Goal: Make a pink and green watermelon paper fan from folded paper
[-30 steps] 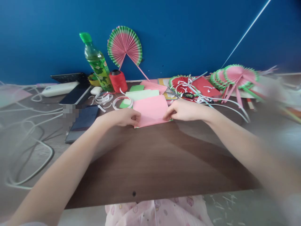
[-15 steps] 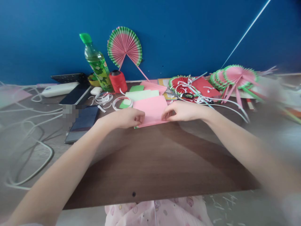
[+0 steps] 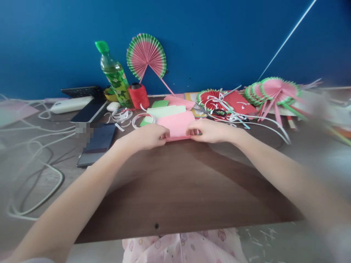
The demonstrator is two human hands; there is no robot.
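Observation:
A pink paper sheet [image 3: 178, 123] lies on the brown table [image 3: 175, 190], with a narrow fold raised along its near edge. My left hand [image 3: 149, 136] pinches the left end of that fold, fingers closed on it. My right hand [image 3: 208, 130] pinches the right end the same way. Pale green sheets [image 3: 166, 110] lie just behind the pink one.
Behind stand a green bottle [image 3: 115, 75], a red thread spool [image 3: 138, 95] and a pink-green paper fan [image 3: 146, 54] against the blue wall. More fans [image 3: 274, 89], scissors [image 3: 216, 111] and white paper strips lie right. Phones [image 3: 97, 142] and white cables [image 3: 33, 171] lie left.
Both hands moved closer together and away from me, rolling the near edge of the pink sheet up into a narrow fold. Less of the sheet shows now.

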